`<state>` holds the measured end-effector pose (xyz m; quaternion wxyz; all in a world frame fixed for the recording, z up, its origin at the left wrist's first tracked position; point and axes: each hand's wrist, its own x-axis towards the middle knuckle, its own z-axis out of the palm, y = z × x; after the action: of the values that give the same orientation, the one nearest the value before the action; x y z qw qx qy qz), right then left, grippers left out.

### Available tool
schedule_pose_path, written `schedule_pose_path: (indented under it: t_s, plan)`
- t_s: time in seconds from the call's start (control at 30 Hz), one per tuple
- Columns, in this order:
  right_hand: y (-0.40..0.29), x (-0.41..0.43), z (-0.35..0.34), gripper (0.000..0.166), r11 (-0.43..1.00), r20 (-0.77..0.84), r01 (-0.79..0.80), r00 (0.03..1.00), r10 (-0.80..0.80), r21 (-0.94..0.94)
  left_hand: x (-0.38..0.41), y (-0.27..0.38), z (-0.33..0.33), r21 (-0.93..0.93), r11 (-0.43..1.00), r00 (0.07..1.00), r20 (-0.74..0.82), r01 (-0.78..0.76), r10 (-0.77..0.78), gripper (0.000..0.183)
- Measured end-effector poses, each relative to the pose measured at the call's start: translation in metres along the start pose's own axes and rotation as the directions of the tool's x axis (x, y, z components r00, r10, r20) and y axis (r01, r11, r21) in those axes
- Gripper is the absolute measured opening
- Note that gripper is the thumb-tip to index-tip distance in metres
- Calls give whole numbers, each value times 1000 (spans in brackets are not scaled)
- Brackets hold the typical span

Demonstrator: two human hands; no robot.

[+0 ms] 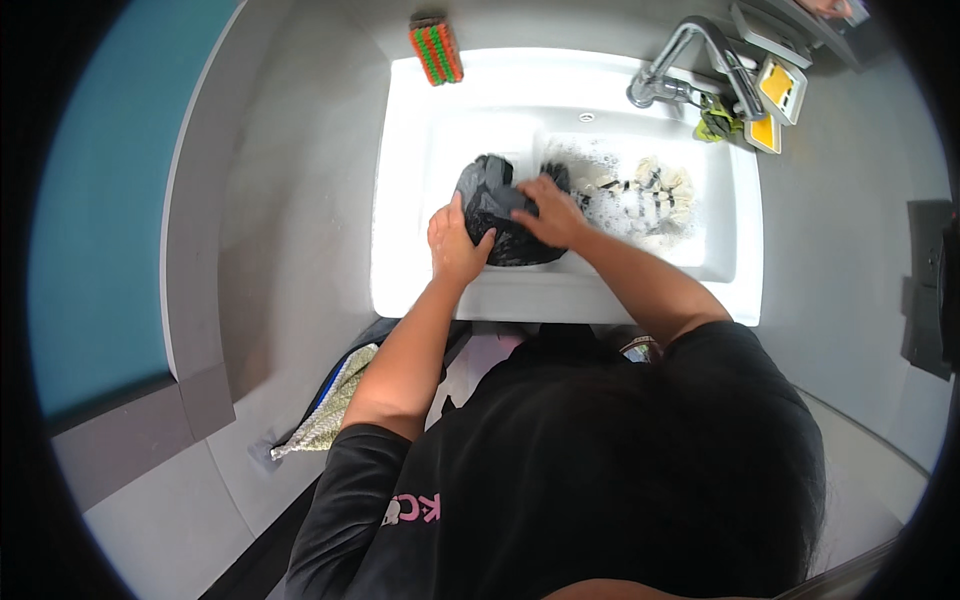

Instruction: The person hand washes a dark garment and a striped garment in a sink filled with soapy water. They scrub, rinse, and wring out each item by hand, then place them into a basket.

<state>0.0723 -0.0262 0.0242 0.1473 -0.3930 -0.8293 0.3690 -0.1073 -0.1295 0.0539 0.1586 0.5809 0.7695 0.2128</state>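
Observation:
Wet black-and-grey cloth (517, 244) lies bunched over the left part of a white sink (600, 300). My left hand (454, 240) holds its left edge, with the thumb across the near side. From the right, my right hand (556, 214) grips a grey fold of the same cloth between fingers and thumb; motion blurs this hand. Part of the dark fabric shows behind my right hand and hangs towards the basin. Cream fabric with black marks (667, 196) lies in the sudsy water (596, 154) of the right-hand basin.
A chrome faucet (660, 86) rises at the back right. Beside it are a green-and-dark cloth (716, 124) and yellow pieces in white dishes (787, 105). An orange-and-green striped scrubber (436, 52) rests at the back left. A towel (330, 412) hangs below the left side.

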Motion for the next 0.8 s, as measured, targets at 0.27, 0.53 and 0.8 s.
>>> schedule_pose_path:
  t_s: [0.27,0.53,0.8]
  plan:
    - [77,-19,-39,49,567,-158,-497,645,748,657,25,45,39,123,913,902,254,-389,349,64]
    - [105,-11,-22,30,972,-119,-11,993,-17,-234,42,112,129,510,728,725,688,-458,-27,87]
    - [146,8,-29,45,820,-71,-571,817,572,43,63,95,158,-217,958,901,427,185,-77,84]
